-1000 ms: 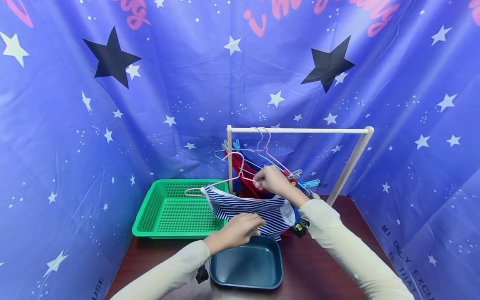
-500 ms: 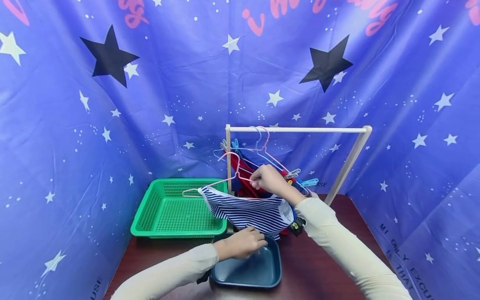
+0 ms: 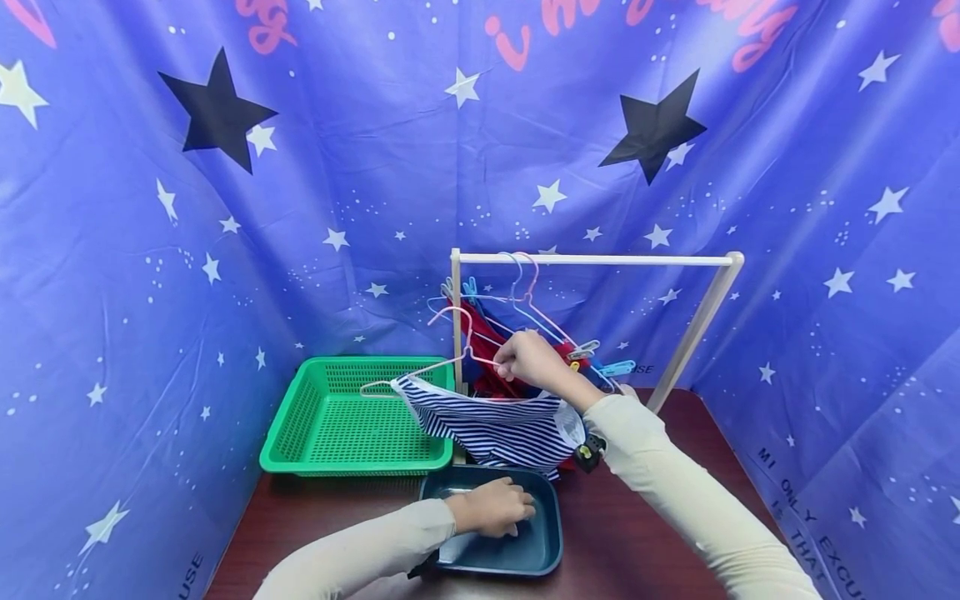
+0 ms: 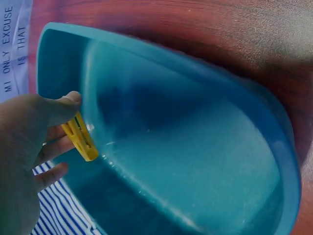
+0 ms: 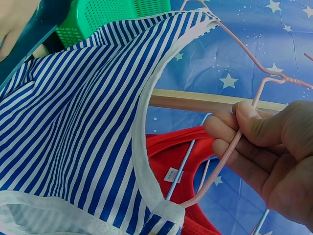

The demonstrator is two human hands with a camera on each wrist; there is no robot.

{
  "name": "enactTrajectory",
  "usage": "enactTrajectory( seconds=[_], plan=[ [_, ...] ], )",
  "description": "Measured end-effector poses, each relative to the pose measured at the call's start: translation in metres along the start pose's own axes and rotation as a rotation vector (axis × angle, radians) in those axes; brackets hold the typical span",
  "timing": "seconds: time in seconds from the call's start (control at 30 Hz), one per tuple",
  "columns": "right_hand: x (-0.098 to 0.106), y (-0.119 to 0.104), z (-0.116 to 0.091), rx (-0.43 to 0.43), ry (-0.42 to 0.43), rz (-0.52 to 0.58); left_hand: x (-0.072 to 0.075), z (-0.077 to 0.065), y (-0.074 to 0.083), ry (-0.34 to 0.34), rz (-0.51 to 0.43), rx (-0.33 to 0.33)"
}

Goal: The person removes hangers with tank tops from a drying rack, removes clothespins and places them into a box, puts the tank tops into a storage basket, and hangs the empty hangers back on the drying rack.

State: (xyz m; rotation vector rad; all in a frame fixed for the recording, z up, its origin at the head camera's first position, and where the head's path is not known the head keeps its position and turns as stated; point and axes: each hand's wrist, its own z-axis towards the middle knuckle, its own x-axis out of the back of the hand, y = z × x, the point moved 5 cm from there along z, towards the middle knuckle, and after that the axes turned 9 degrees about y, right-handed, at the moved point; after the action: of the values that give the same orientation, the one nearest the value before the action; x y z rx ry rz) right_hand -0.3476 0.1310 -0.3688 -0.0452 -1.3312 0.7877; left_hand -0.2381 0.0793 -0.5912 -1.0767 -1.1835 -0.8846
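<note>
My right hand (image 3: 531,360) grips one arm of a pink hanger (image 5: 230,155) between thumb and fingers. From that hanger hangs a blue-and-white striped top (image 5: 93,122) with white trim. Over the dark teal basin (image 3: 551,533) is my left hand (image 3: 495,507). In the left wrist view its thumb and fingers pinch a yellow clothespin (image 4: 82,138), held over the basin's inside near one wall. The basin stands on the table just in front of the striped top, whose lower hem overlaps its back rim in the head view.
A wooden rack (image 3: 637,260) stands behind, bearing a blue hanger and another pink one. A red garment (image 5: 183,142) hangs there, with blue clothespins (image 3: 617,368) near the hangers' ends. A green perforated basket (image 3: 281,446) sits at the left. Starry blue cloth (image 3: 360,167) encloses the table (image 3: 637,517).
My left hand has moved down and slightly right, from in front of the striped top into the basin area. My right hand, hanger and top have shifted slightly left.
</note>
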Motion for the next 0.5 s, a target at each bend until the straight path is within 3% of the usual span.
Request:
enactTrajectory(
  seconds=[0.2,0.5],
  plan=[
    [-0.001,-0.001,0.001,-0.017,0.025,-0.006,-0.013,0.001,0.005,-0.067,-0.037,-0.006],
    [-0.007,0.006,0.001,-0.115,0.017,0.078,-0.024,-0.001,0.009,-0.054,-0.031,0.006]
  ],
)
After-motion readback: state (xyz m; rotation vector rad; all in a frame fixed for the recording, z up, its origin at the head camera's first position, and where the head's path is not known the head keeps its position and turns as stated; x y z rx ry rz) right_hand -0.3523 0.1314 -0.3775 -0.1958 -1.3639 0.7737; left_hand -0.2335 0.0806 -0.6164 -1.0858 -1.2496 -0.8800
